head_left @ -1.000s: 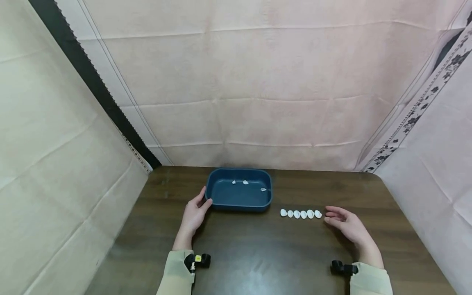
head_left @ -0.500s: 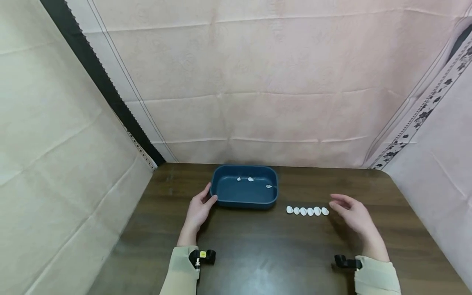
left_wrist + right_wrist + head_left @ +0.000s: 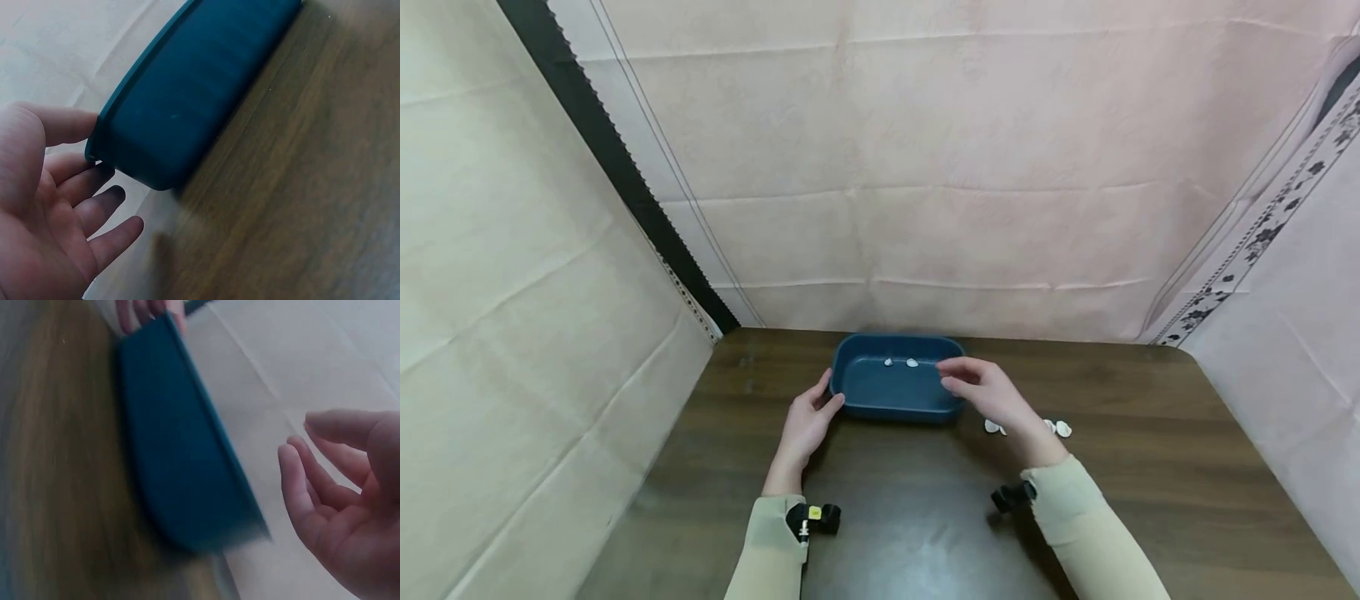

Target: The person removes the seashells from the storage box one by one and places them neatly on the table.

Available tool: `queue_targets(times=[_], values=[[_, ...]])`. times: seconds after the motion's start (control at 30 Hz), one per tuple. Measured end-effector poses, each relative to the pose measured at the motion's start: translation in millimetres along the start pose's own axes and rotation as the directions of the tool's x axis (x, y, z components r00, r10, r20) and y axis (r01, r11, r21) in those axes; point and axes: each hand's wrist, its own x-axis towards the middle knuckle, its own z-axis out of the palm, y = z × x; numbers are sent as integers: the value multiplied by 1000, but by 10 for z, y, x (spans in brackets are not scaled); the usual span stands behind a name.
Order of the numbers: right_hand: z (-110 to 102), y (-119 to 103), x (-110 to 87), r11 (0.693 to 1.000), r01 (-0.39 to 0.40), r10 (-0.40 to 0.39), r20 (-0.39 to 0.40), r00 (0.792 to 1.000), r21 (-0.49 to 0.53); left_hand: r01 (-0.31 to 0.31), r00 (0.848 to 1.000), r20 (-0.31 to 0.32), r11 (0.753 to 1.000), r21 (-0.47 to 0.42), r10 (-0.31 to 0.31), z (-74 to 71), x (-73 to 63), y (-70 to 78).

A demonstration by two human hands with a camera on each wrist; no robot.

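Note:
A dark blue rectangular tray (image 3: pixel 895 413) stands on the wooden table with small white shell-like pieces (image 3: pixel 912 362) inside. My left hand (image 3: pixel 805 429) pinches the tray's left end at the rim; in the left wrist view the thumb and forefinger meet the rim while the other fingers (image 3: pixel 115 244) stay off it. My right hand (image 3: pixel 988 392) is over the tray's right end, fingers loosely bent, hiding the piece there. In the right wrist view a gap shows between thumb and fingers (image 3: pixel 290 481), with nothing held. Right of the tray lies a row of white pieces (image 3: pixel 1063 429), its middle hidden by my right forearm.
Pale cloth (image 3: pixel 955 183) hangs behind the brown table (image 3: pixel 910 500) and at both sides. A dark strip (image 3: pixel 617 158) runs down the left back corner. Black wrist cameras (image 3: pixel 830 518) sit on both sleeves.
My right hand has moved left from the row's right end to over the tray. The left hand keeps its hold on the tray. The view has shifted slightly.

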Motion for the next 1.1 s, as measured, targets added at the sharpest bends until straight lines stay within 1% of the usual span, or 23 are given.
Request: queue_targets(times=[0.07,0.2,0.27,0.37,0.5,0.57,0.7,0.87,1.0,1.1], values=[[85,-25,153,1000,-7,7,26,1000,-1,-6,1000,1,1000,-5,6,16,17,19],[230,12,426,998,-64,64,59,996,-3,-3,1000,7,1000,-6,3,25,30,31],[288,41,546,996,-85,87,67,994,-24,0,1000,9,1000,-2,0,19,29,27],[367,86,700,990,-116,120,46,992,-79,5,1000,11,1000,2,-5,1,26,17],[468,134,856,977,-163,165,3,986,-139,9,1000,13,1000,-2,-9,-25,24,11],[510,161,914,971,-179,179,-15,984,-160,12,1000,12,1000,-4,-12,-32,26,6],[570,237,982,959,-188,183,-39,982,-214,16,1000,8,1000,-14,-16,-28,36,-4],[633,320,1015,939,-204,197,-54,979,-276,23,1000,6,1000,-17,-23,-8,37,-4],[664,331,1026,933,-219,209,-66,976,-286,28,1000,7,1000,-12,-27,1,32,3],[674,326,1034,926,-213,203,-64,977,-311,25,1000,6,1000,-7,-25,4,33,-5]])
